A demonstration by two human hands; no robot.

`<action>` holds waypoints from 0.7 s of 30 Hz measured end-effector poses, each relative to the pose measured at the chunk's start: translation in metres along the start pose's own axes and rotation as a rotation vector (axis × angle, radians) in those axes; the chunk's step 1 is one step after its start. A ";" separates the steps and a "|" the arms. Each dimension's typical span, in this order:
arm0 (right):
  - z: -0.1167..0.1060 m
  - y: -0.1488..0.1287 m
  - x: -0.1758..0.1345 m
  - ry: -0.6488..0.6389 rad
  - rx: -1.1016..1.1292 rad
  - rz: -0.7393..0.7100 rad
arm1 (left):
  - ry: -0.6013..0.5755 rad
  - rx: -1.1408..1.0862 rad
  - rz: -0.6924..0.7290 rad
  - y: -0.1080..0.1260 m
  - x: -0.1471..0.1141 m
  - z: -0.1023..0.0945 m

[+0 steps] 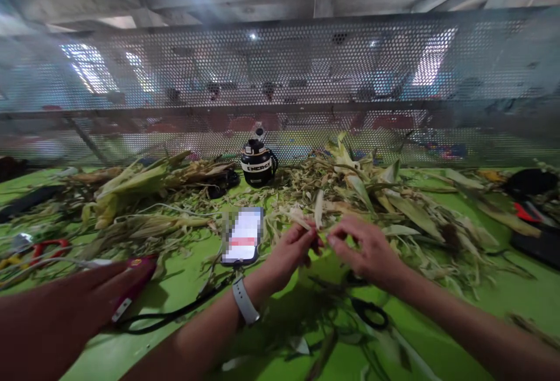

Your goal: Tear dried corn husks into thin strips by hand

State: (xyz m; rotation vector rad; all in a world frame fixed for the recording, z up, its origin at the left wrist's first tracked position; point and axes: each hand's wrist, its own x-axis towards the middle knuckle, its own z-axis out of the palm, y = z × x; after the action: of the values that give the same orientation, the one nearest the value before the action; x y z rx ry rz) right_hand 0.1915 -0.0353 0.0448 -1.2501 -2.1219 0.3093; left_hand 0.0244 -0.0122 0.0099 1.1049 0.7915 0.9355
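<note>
My left hand (289, 251), with a pale watch band on its wrist, pinches a pale strip of corn husk (301, 218) between thumb and fingers. Just beside it, my right hand (361, 248) has its fingers curled toward the thumb; what they hold, if anything, is too small to make out. Another upright husk piece (319, 209) stands behind the gap between the hands. Below my right hand lies a black looped handle (370, 313), likely of scissors, among husk scraps. To the left of my left hand rests a phone (242, 241) with its screen lit.
Husks are heaped on the left (140, 185) and right (406, 212) of the green table (184, 311). A black jug (258, 165) stands before a perforated metal screen (297, 66). At lower left, another person's hand (100, 287) touches a dark red device (139, 279). A black cable crosses nearby.
</note>
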 end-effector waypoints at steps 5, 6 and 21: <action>0.001 0.010 0.006 0.100 0.059 -0.048 | -0.247 0.167 -0.033 0.001 -0.007 0.009; 0.005 0.011 0.006 0.059 0.112 -0.007 | -0.274 0.183 -0.033 0.001 -0.008 0.010; 0.020 0.013 0.008 0.075 0.502 0.284 | -0.375 0.380 -0.070 0.003 -0.014 0.015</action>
State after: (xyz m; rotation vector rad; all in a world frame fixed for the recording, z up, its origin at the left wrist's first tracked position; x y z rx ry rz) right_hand 0.1848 -0.0200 0.0261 -1.2257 -1.6558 0.8461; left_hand 0.0315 -0.0299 0.0176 1.5196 0.7051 0.5028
